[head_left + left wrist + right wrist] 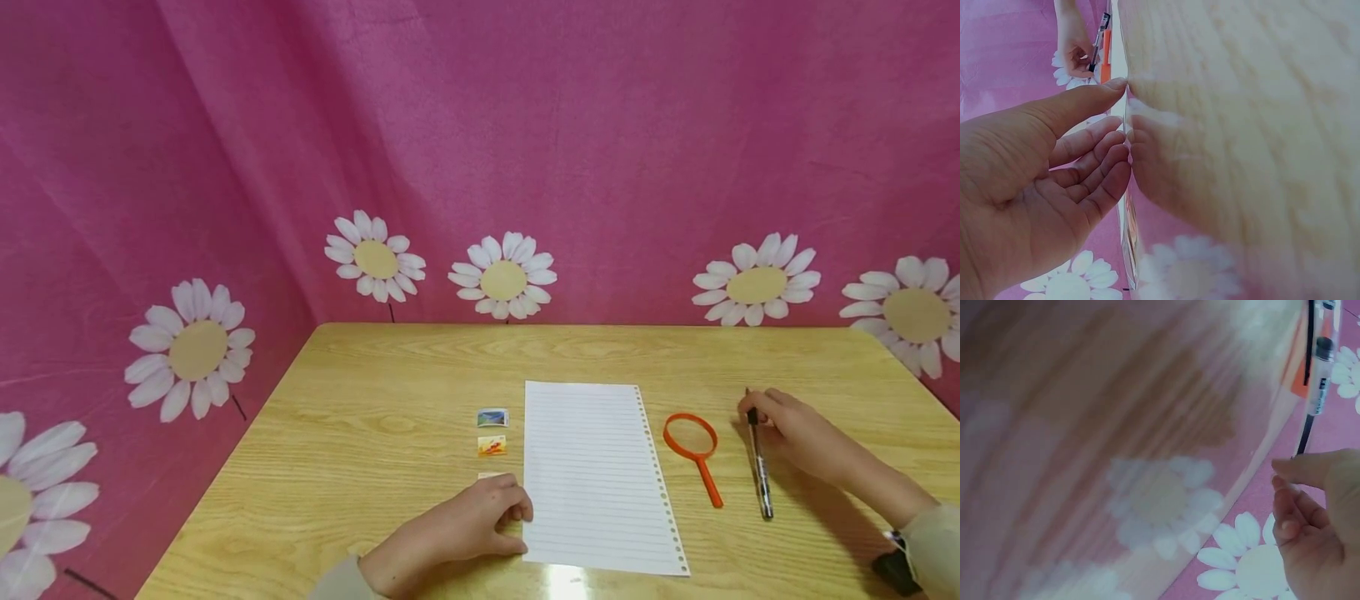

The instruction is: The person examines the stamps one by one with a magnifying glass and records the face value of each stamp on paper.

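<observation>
In the head view, my right hand (806, 437) pinches the dark upper end of a clear-barrelled pen (761, 475) at the right. The right wrist view has the pen (1317, 394) running up from the thumb and fingertips, a thin dark stick beside it. My left hand (468, 521) rests on the table with fingers loosely bent, fingertips at the left edge of a lined sheet of paper (592, 475). Just beyond it lie a blue-green stamp-like picture (492, 418) and a yellow-orange one (492, 447); a third is mostly hidden by the hand.
An orange magnifying glass (703, 475) lies between the sheet and the pen, handle toward me. The wooden table (360, 400) ends at a pink curtain (570, 150) with daisies behind and at the left.
</observation>
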